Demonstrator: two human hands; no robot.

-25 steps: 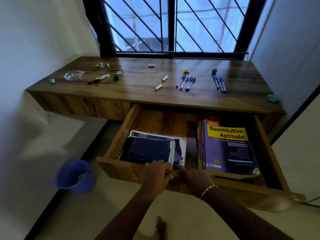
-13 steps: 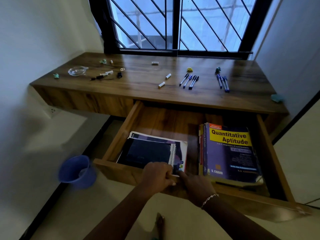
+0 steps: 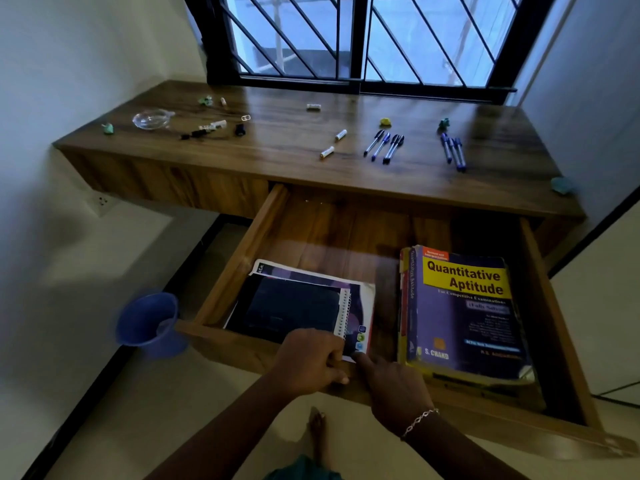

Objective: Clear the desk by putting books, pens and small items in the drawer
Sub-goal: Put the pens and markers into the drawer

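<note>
The wooden drawer point(image 3: 242, 251) under the desk point(image 3: 287, 157) stands pulled far out. Inside it, a dark spiral notebook point(image 3: 294, 306) lies on a purple booklet at the left, and a thick "Quantitative Aptitude" book point(image 3: 464, 313) lies on others at the right. My left hand point(image 3: 311, 358) and my right hand point(image 3: 394, 382) both grip the drawer's front edge, side by side. On the desk lie a group of pens point(image 3: 384, 147), three blue pens point(image 3: 453, 152), two white markers point(image 3: 334, 143) and several small items.
A clear glass dish point(image 3: 152, 118), clips and small green bits lie at the desk's left end. A teal object point(image 3: 561, 185) sits at the right edge. A blue plastic mug point(image 3: 149, 323) stands on the floor beside the drawer. My foot point(image 3: 317, 427) is below.
The drawer has slid further out toward me with both hands on its front edge. The view has tilted and come closer to the desk.
</note>
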